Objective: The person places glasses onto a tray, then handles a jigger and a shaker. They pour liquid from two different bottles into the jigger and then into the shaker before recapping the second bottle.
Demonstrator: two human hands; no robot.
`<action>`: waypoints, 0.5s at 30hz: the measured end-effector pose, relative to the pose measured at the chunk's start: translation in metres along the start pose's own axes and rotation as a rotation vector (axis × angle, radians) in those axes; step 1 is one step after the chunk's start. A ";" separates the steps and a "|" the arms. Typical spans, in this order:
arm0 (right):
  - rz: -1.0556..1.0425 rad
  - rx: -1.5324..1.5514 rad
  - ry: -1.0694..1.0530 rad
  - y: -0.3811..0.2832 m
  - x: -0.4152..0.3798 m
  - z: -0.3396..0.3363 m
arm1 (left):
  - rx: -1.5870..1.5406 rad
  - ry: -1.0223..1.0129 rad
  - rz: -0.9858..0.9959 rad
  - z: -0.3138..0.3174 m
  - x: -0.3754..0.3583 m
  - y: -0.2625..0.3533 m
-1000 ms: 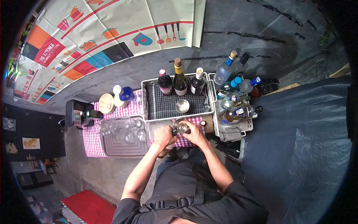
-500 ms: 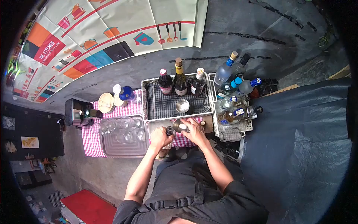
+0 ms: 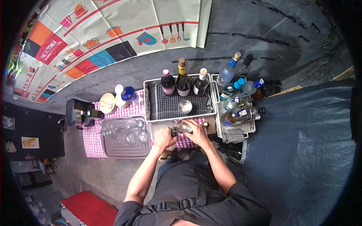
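Observation:
My left hand (image 3: 164, 138) is closed round the neck of a bottle with a dark mouth (image 3: 174, 132), and the bottle's lower part shows below the wrist. My right hand (image 3: 198, 135) grips a small shiny cup (image 3: 183, 127) from its right side; whether it is metal or glass is hard to tell. The bottle's mouth is close beside the cup's left edge. A small round cork-like stopper (image 3: 205, 124) lies just right of my right hand. Beyond the hands, a metal bowl (image 3: 184, 107) sits on the dark checked cloth (image 3: 158, 107) in a white basket (image 3: 146, 113).
Three bottles, one a yellow-necked bottle (image 3: 183, 81), stand at the basket's back. Several bottles, including a blue-capped bottle (image 3: 249, 87), crowd a second white basket (image 3: 249, 128) at right. At left, a clear tray (image 3: 124, 151) holds several glasses (image 3: 128, 123) on a pink checked cloth (image 3: 90, 145).
The bottle's mouth has moved slightly down and right with my left hand. The cup in my right hand has shifted slightly right and turned a little.

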State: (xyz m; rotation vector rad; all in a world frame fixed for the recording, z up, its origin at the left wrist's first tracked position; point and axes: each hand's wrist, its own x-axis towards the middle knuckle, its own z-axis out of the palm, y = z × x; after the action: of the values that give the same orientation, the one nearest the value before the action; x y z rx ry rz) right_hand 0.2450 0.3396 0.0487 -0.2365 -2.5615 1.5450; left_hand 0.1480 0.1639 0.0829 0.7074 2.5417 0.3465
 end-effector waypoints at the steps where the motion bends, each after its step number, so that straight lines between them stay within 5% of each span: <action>1: 0.002 -0.001 0.001 0.000 0.000 0.000 | 0.036 0.005 0.033 0.001 0.000 0.002; 15: -0.037 0.103 -0.032 0.002 -0.001 0.008 | 0.166 -0.112 0.060 -0.003 0.010 0.016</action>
State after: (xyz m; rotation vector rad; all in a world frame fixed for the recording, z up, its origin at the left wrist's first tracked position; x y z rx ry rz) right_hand 0.2440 0.3330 0.0434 -0.1528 -2.4863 1.6741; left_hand 0.1453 0.1822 0.0875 0.8422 2.4661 0.1126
